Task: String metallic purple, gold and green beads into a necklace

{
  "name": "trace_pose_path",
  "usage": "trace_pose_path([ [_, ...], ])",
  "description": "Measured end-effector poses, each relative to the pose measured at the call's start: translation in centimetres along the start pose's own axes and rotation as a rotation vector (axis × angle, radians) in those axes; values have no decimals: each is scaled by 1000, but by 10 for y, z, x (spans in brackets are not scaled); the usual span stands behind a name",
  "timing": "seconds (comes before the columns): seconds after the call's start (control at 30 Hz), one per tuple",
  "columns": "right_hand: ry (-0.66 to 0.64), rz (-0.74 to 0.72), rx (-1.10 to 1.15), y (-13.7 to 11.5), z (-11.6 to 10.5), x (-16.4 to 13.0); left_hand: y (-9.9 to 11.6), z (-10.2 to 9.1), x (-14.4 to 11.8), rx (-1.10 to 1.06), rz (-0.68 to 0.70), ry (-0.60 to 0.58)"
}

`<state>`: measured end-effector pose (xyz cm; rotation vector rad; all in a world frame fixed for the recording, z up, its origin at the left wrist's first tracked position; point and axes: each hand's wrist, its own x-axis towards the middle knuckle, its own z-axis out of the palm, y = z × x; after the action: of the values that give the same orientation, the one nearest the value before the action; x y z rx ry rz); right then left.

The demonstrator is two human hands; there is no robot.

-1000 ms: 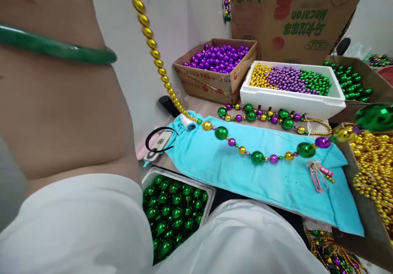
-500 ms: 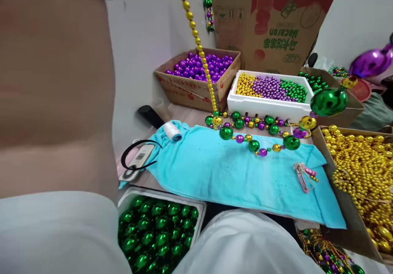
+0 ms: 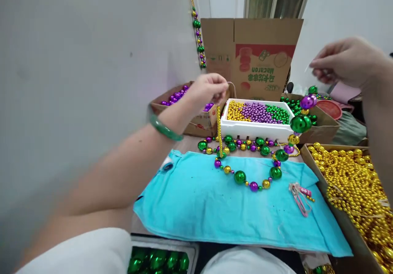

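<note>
My left hand (image 3: 211, 87), with a green bangle on its wrist, is raised over the cloth, thumb and fingers pinched on the end of a bead string. A pale cord loops out beside the fingertips. From the hand, the string's gold beads (image 3: 219, 130) hang down. Larger green, purple and gold beads (image 3: 253, 186) sag above the turquoise cloth (image 3: 215, 208) and rise right to a green bead (image 3: 312, 89). At the upper right my right hand (image 3: 340, 61) is closed in a pinch, a thin whitish thread at its fingertips. Whether the thread joins the beads cannot be made out.
Behind the cloth stand a white foam box (image 3: 254, 130) of small beads and a carton of purple beads (image 3: 175, 98). A carton of gold beads (image 3: 350, 175) stands right. On the cloth lie small scissors (image 3: 299, 200) and a thread spool (image 3: 167, 165). Another bead necklace (image 3: 245, 146) lies behind.
The view has tilted up. My left arm has moved down from close to the camera, and both hands have come into view. The bead string now hangs lower and nearer the cloth.
</note>
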<state>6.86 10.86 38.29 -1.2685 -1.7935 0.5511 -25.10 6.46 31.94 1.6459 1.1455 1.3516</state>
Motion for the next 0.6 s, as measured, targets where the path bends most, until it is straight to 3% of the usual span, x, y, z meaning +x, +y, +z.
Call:
trace_pose_path([
  [0.07, -97, 53, 98, -8, 20, -6, -12, 21, -9, -162, 85, -109],
  [0.17, -240, -23, 267, -20, 57, -19, -25, 57, -15, -302, 188, -271],
  [0.27, -308, -79, 262, -29, 88, -27, -37, 85, -14, -376, 214, -359],
  [0.4, -192, -120, 264, -35, 105, -29, -48, 96, -11, -449, 167, -400],
  [0.6, -27, -26, 421, -33, 99, -20, -48, 98, -14, -349, 218, -484],
])
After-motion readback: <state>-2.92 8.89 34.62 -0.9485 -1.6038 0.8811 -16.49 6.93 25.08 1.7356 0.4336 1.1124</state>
